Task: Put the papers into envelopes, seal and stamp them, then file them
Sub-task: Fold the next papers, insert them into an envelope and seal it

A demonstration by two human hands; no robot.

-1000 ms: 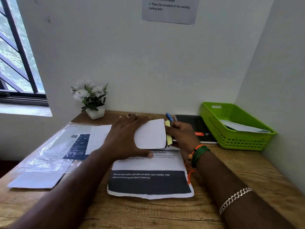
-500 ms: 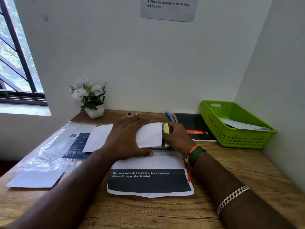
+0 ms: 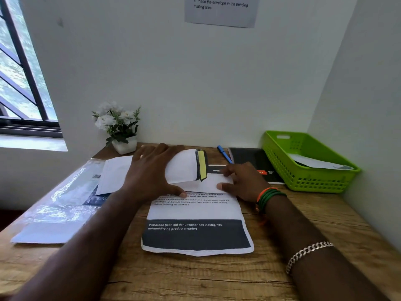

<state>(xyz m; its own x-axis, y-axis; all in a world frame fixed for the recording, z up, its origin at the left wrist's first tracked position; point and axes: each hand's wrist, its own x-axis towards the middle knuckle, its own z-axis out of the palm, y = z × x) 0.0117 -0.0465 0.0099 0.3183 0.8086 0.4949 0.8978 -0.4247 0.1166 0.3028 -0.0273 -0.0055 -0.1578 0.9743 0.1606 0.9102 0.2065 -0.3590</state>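
White envelope [image 3: 181, 168], yellow-striped flap [image 3: 202, 165] raised, lies atop the printed paper [image 3: 195, 211].

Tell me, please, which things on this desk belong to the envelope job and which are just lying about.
In the job: envelope, flap up, touched by the left hand and right hand; printed paper beneath; spare envelope; green basket.
Lying about: flower pot; blue pen; black notebook.
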